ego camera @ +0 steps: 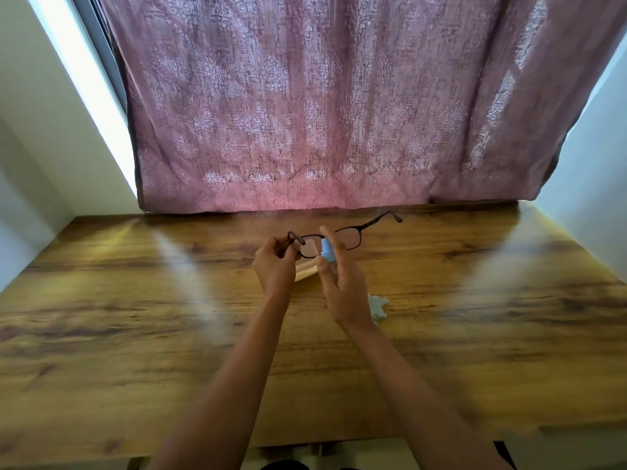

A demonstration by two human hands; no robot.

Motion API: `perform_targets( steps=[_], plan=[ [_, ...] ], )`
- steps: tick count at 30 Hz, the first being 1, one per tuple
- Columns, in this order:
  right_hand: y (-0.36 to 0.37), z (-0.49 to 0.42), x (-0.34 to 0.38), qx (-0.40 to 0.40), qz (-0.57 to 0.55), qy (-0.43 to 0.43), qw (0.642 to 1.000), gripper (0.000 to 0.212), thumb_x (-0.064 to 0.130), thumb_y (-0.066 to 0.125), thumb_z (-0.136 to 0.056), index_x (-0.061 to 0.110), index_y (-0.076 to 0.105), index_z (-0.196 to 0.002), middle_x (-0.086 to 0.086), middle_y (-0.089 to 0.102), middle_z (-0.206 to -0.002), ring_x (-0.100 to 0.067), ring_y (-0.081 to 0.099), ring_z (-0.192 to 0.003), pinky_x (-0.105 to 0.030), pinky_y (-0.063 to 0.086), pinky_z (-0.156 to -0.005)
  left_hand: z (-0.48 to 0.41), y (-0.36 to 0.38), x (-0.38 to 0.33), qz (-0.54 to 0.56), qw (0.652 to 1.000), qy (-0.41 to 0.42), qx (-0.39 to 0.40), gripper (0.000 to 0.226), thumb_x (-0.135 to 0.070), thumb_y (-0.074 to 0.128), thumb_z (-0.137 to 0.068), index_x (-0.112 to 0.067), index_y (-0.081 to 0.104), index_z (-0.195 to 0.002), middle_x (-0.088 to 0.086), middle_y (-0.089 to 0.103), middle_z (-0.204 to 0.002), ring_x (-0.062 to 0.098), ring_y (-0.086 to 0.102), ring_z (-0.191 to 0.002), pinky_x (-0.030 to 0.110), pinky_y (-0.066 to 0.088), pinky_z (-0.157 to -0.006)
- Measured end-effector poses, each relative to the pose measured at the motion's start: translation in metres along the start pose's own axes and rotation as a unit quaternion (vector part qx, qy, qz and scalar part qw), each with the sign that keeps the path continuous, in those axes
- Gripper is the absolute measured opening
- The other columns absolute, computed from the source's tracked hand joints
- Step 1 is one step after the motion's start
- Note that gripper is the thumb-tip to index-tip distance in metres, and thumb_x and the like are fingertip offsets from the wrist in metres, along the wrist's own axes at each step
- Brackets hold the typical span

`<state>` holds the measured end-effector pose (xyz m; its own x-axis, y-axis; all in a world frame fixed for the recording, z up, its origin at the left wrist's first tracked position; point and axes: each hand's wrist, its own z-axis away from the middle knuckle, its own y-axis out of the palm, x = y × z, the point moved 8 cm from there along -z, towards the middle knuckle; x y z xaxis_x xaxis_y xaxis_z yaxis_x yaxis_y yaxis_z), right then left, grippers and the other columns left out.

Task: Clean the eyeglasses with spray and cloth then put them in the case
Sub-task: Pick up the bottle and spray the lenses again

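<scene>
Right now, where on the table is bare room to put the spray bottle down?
Bare wood: left of the left hand to the table edge, and right of the white cloth. Crowded around the right hand: a tan object lies there.

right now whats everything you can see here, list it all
eyeglasses: 1, dark frame, held up above the table
spray bottle: 1, light blue, held up close to the lenses
cloth: 1, white, crumpled on the table, right of the forearms
tan object: 1, beige, on the table below the eyeglasses, mostly hidden, possibly the case
table: 1, brown wood, foreground
curtain: 1, patterned pink, behind the table
walls: 2, white, either side
left hand: 1, pinches one temple of the eyeglasses
right hand: 1, holds the spray bottle
</scene>
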<state>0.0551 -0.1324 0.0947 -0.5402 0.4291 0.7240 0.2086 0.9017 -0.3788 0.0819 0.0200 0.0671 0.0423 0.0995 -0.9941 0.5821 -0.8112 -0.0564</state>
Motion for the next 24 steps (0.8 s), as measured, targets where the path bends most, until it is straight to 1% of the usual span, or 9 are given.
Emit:
perform_targets(
  steps=[3,6,9,13,15,19,20,22,24],
  plan=[
    [0.0003,-0.0036,-0.0028,0.017,0.025,0.014,0.999,0.042,0.023,0.051,-0.093,0.025,0.042,-0.133,0.019,0.036,-0.06,-0.006,0.043,-0.05,-0.012,0.032,-0.046,-0.0004,0.0008,-0.0012,0.01,1.0,0.006,0.005,0.004,-0.007,0.068,-0.08,-0.007,0.064,-0.081,0.013,0.071,-0.083,0.017,0.066,-0.067,0.037,0.058,-0.074],
    [0.0009,-0.0048,-0.001,0.036,0.051,0.008,0.998,0.046,0.024,0.054,-0.091,0.024,0.04,-0.135,0.017,0.037,-0.055,-0.006,0.043,-0.047,-0.013,0.035,-0.045,-0.0006,0.0029,-0.0031,0.01,1.0,0.016,0.017,0.005,-0.007,0.068,-0.08,-0.006,0.066,-0.084,0.008,0.069,-0.077,0.015,0.066,-0.064,0.035,0.057,-0.072],
    [0.0042,-0.0076,-0.0039,0.058,0.089,0.011,0.994,0.046,0.021,0.053,-0.092,0.024,0.038,-0.135,0.011,0.04,-0.051,-0.009,0.037,-0.04,-0.015,0.031,-0.042,0.0007,0.0058,-0.0022,0.015,0.999,0.02,0.029,0.004,-0.007,0.067,-0.081,-0.007,0.066,-0.085,0.006,0.068,-0.075,0.014,0.065,-0.064,0.034,0.057,-0.07],
    [0.007,-0.0095,-0.01,0.075,0.135,0.034,0.987,0.039,0.018,0.051,-0.091,0.022,0.043,-0.129,0.008,0.047,-0.055,-0.005,0.041,-0.042,-0.015,0.029,-0.042,0.0029,0.0078,-0.0022,0.012,0.999,0.023,0.037,0.005,-0.005,0.066,-0.082,-0.005,0.066,-0.087,0.008,0.068,-0.078,0.014,0.066,-0.066,0.03,0.057,-0.069],
    [0.0064,-0.0071,-0.0102,0.076,0.131,0.04,0.988,0.04,0.016,0.051,-0.091,0.021,0.043,-0.129,0.007,0.047,-0.054,-0.006,0.04,-0.043,-0.021,0.031,-0.043,0.0036,0.0079,-0.0031,0.017,0.999,0.023,0.041,0.005,-0.005,0.065,-0.082,-0.006,0.066,-0.087,0.008,0.068,-0.077,0.014,0.065,-0.067,0.027,0.056,-0.068],
    [0.0069,-0.0078,-0.0017,0.078,0.127,0.013,0.989,0.04,0.017,0.053,-0.091,0.024,0.041,-0.128,0.003,0.052,-0.057,-0.008,0.045,-0.043,-0.021,0.036,-0.043,0.0058,0.0082,-0.0063,0.022,0.998,0.024,0.045,0.004,-0.005,0.065,-0.083,-0.006,0.066,-0.087,0.005,0.068,-0.076,0.014,0.066,-0.069,0.017,0.054,-0.063],
    [0.0081,-0.0086,-0.0011,0.085,0.132,0.011,0.988,0.038,0.017,0.053,-0.091,0.025,0.042,-0.126,0.004,0.052,-0.058,-0.007,0.045,-0.043,-0.021,0.037,-0.043,0.0063,0.0084,-0.0068,0.022,0.998,0.025,0.047,0.005,-0.004,0.064,-0.083,-0.006,0.066,-0.087,0.005,0.068,-0.076,0.015,0.066,-0.07,0.018,0.054,-0.064],
    [0.0091,-0.0084,-0.0015,0.094,0.14,0.012,0.986,0.033,0.016,0.052,-0.09,0.026,0.043,-0.121,0.007,0.049,-0.055,-0.007,0.045,-0.042,-0.024,0.038,-0.042,0.0057,0.0087,-0.0063,0.026,0.998,0.023,0.049,0.005,-0.004,0.065,-0.082,-0.006,0.066,-0.087,0.007,0.069,-0.077,0.017,0.066,-0.071,0.026,0.056,-0.068],
    [0.0071,-0.0068,-0.0022,0.087,0.141,0.017,0.986,0.035,0.016,0.052,-0.09,0.025,0.043,-0.122,0.004,0.051,-0.053,-0.01,0.047,-0.042,-0.028,0.04,-0.042,0.005,0.0069,-0.0056,0.023,0.998,0.022,0.045,0.005,-0.006,0.066,-0.082,-0.007,0.067,-0.087,0.008,0.07,-0.078,0.017,0.067,-0.071,0.03,0.057,-0.07]
  ],
)
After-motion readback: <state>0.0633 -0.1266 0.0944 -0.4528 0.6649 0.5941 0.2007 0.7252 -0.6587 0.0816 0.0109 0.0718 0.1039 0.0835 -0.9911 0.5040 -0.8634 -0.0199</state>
